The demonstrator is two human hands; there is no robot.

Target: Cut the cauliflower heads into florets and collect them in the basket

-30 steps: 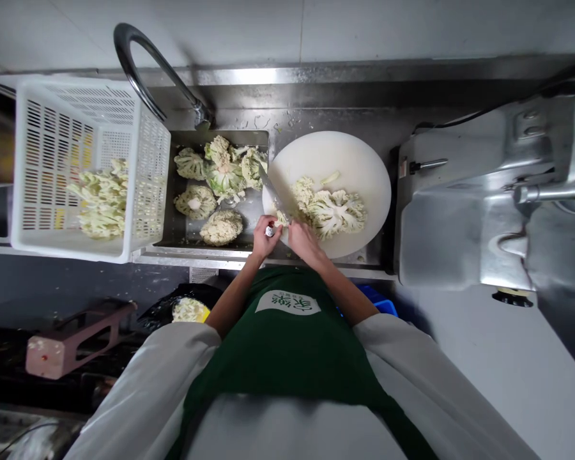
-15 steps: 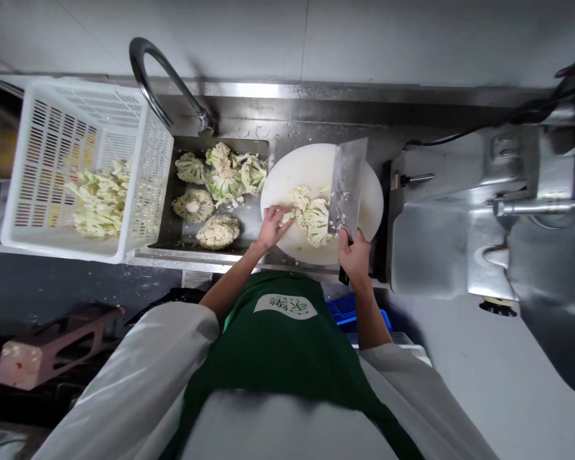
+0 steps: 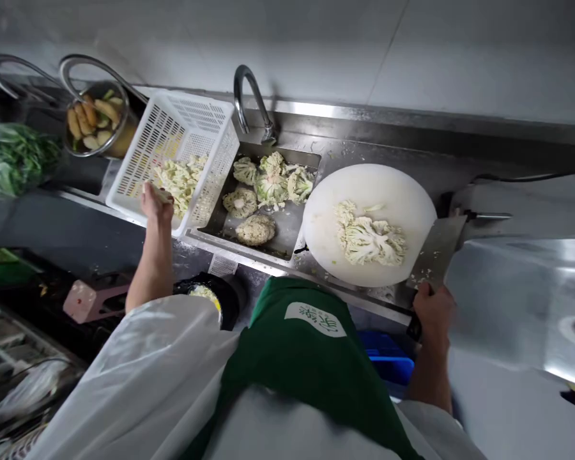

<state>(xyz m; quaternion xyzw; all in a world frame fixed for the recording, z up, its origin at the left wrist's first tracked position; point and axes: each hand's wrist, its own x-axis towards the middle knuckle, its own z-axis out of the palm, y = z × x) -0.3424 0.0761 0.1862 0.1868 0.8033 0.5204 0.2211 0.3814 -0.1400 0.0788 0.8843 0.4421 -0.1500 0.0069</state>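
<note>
Cauliflower point(image 3: 372, 241) on the board point(image 3: 326, 204) looks creamy and branched.

The left hand point(image 3: 158, 204) reaches outward (the right hand point(image 3: 434, 310) curled shut).

I find the pale piece point(image 3: 161, 194) in the left hand point(image 3: 156, 206) blurred, its shape indeterminate. The right hand point(image 3: 434, 310) hides part of the handle of the cleaver point(image 3: 441, 246). I record bagged greens point(image 3: 15, 158) and a steel machine point(image 3: 501, 297) cut off at opposite edges.
</note>
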